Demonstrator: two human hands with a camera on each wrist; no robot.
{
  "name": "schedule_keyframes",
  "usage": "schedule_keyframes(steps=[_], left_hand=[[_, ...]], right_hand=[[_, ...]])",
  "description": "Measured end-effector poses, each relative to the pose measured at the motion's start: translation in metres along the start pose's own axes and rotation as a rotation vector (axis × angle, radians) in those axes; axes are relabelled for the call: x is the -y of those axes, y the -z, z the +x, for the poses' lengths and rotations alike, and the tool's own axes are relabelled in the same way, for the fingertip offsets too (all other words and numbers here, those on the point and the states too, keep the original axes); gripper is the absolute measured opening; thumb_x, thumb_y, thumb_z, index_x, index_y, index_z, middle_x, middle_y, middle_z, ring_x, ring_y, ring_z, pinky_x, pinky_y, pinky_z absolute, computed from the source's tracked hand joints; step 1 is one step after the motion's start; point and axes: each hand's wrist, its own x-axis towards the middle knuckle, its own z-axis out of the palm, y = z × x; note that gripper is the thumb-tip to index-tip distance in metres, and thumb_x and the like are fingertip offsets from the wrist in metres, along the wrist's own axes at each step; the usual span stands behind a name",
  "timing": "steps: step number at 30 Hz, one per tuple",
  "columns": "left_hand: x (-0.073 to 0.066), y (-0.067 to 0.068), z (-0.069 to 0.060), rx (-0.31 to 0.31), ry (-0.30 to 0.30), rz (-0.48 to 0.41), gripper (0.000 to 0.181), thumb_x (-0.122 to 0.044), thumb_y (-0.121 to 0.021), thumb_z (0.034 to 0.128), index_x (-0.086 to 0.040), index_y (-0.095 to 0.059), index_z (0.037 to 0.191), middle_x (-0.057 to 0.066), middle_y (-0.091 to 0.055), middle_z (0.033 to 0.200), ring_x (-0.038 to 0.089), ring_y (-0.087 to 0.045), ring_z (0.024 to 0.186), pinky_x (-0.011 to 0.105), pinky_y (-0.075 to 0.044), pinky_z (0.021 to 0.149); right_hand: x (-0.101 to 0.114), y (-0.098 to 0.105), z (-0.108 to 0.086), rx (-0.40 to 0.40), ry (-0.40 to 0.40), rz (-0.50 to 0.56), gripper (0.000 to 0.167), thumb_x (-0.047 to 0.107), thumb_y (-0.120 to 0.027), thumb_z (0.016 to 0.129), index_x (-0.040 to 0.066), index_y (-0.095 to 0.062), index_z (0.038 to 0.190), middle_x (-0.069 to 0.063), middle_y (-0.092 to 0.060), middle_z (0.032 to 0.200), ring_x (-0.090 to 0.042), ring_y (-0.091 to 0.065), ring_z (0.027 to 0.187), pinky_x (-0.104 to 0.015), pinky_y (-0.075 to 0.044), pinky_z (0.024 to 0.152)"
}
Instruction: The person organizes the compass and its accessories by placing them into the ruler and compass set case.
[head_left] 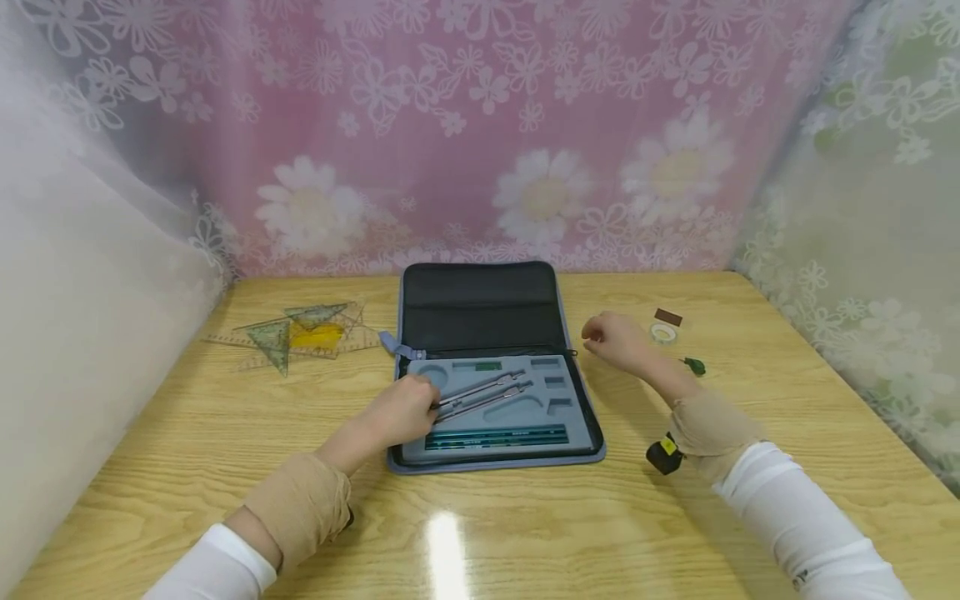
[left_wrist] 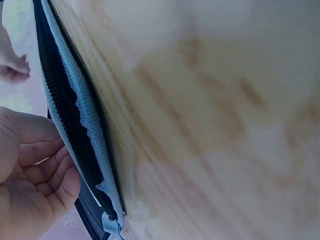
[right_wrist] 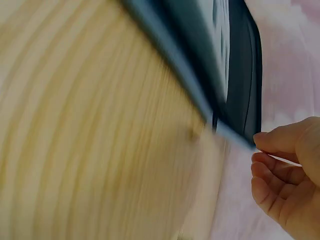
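A zippered case (head_left: 495, 461) lies open on the table, its grey tray (head_left: 457, 375) facing up. Two metal compasses (head_left: 487, 402) lie slantwise across that tray, above several dark green pencils (head_left: 498, 437). My left hand (head_left: 401, 408) reaches over the tray's left side, with curled fingers pinching the left end of a compass; the case's rim (left_wrist: 92, 115) hides those fingertips in the left wrist view. To the right of the case, my right hand (head_left: 618, 340) hovers with loosely bent fingers (right_wrist: 277, 175) and holds nothing. A small green piece (head_left: 488, 366) sits in a tray slot.
Clear set squares and rulers (head_left: 267, 343) overlap a yellow piece (head_left: 317, 336) at the left. Around the right arm are a brown block (head_left: 668, 317), a white tape roll (head_left: 663, 334), a small green object (head_left: 695, 366) and a black-and-yellow object (head_left: 663, 455). Patterned curtains (head_left: 465, 133) surround the table.
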Motion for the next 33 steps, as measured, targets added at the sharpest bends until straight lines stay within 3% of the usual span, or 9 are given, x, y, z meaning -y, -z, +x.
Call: schedule_keyframes(steps=[8,17,33], left_hand=[[0.000,0.001,0.000,0.004,0.001,-0.003,0.030,0.002,-0.062,0.0823,-0.011,-0.050,0.058,-0.001,-0.038,0.058,0.010,-0.031,0.053,0.025,-0.029,0.051],[0.000,0.000,0.001,0.007,0.004,-0.004,0.029,0.002,-0.062,0.0826,-0.011,-0.051,0.059,-0.001,-0.039,0.058,0.010,-0.032,0.053,0.025,-0.030,0.051],[-0.003,0.002,0.000,-0.006,0.013,-0.008,0.030,0.003,-0.062,0.0827,-0.011,-0.051,0.058,-0.001,-0.037,0.057,0.010,-0.030,0.054,0.026,-0.029,0.052]], right_hand=[[-0.039,0.024,-0.030,0.041,-0.132,-0.035,0.025,0.005,-0.059,0.087,-0.012,-0.061,0.105,-0.023,-0.061,0.094,-0.036,-0.058,0.087,-0.047,-0.048,0.073],[-0.069,0.023,-0.045,0.167,-0.188,-0.067,0.034,0.010,-0.063,0.084,-0.015,-0.059,0.106,-0.028,-0.061,0.096,-0.043,-0.057,0.091,-0.050,-0.047,0.076],[-0.071,0.016,-0.055,0.133,-0.174,-0.047,0.022,0.007,-0.063,0.085,-0.010,-0.063,0.098,-0.018,-0.065,0.088,-0.034,-0.061,0.082,-0.047,-0.048,0.071]])
